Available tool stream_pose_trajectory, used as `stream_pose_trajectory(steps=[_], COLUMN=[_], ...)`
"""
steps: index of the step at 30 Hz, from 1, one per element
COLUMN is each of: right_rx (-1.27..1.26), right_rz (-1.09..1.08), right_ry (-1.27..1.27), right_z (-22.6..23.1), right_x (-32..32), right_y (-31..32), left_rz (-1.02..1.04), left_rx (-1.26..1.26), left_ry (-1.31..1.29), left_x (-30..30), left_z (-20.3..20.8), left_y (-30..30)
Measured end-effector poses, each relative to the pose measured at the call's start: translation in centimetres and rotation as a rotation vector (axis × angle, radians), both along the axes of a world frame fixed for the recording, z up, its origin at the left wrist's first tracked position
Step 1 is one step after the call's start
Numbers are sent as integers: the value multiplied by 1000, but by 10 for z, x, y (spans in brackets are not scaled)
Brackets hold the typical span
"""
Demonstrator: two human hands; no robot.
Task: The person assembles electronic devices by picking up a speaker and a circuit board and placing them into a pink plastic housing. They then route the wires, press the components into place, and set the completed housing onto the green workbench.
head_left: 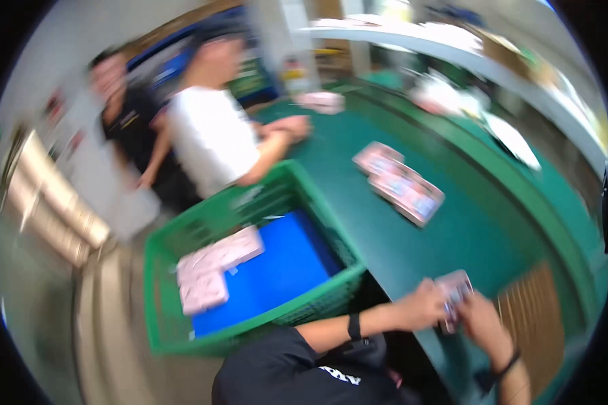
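Both hands, left hand (422,305) and right hand (481,318), are closing fingers around a pink packet (454,291) over the green surface (452,233). Gripping its edges evenly seems wise.

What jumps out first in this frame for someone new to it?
The green plastic crate at centre-left, with a blue liner and pink flat packs inside, stands out most. Next, low right, the left hand and right hand hold one small pink pack together over the green table. More pink packs lie stacked on the table further back, and two other people stand at upper left, blurred.
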State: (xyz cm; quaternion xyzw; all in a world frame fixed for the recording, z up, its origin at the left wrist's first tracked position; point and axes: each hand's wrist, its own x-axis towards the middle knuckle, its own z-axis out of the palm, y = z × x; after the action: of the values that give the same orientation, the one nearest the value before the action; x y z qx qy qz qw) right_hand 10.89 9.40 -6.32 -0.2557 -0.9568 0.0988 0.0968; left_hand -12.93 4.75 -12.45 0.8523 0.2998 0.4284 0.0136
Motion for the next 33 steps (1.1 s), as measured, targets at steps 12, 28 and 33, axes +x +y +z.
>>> stream_pose_trajectory(steps=[12, 28, 33], right_rx=[303, 249, 99], right_rz=[-393, -1080, -1239], right_ry=[-174, -236, -241], right_z=[1, 5, 19], right_x=[-33, 88, 174], right_y=[84, 244, 138], left_rz=[405, 166, -38], left_rx=[-147, -203, -381], left_ry=[-116, -7, 113], left_x=[-113, -111, -69], left_z=[32, 39, 24], left_y=[-84, -78, -55])
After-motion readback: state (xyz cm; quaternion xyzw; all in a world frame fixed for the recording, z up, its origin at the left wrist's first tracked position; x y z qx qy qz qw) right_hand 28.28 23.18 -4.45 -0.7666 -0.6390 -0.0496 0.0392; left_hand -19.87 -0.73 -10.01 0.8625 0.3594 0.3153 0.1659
